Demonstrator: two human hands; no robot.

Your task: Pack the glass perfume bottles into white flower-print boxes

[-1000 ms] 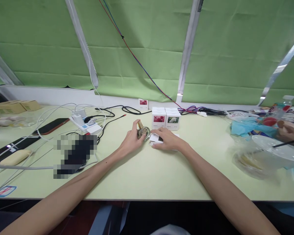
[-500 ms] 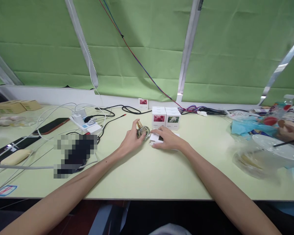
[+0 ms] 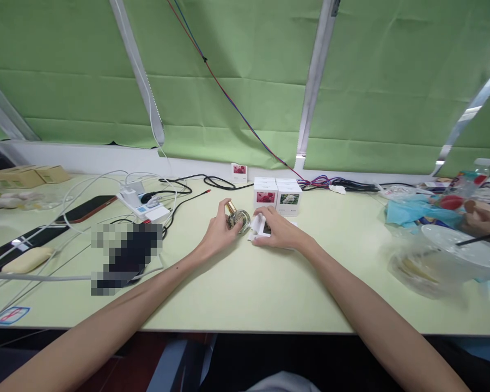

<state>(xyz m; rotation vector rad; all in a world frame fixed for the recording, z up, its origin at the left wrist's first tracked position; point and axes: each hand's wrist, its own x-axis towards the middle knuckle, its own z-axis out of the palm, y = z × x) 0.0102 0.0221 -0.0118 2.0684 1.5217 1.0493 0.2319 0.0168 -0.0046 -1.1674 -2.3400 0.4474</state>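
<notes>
L hand (image 3: 219, 233) grips glass btl (image 3: 244, 219), just beside wht box (image 3: 260, 225) held in R hand (image 3: 281, 230).

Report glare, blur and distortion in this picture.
Head view, far left: a bright reflection on the black device, and a pixelated patch masking detail nearby; head view, right: the lidded tub looks smeared; head view, centre: the left hand and right hand look clearer; head view, top: white posts splay upward, probably wide-lens distortion.

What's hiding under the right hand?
A white box on the table, with flaps poking out toward the glass bottle in the left hand. The right hand covers much of the box, so I can't tell what's inside.
</notes>
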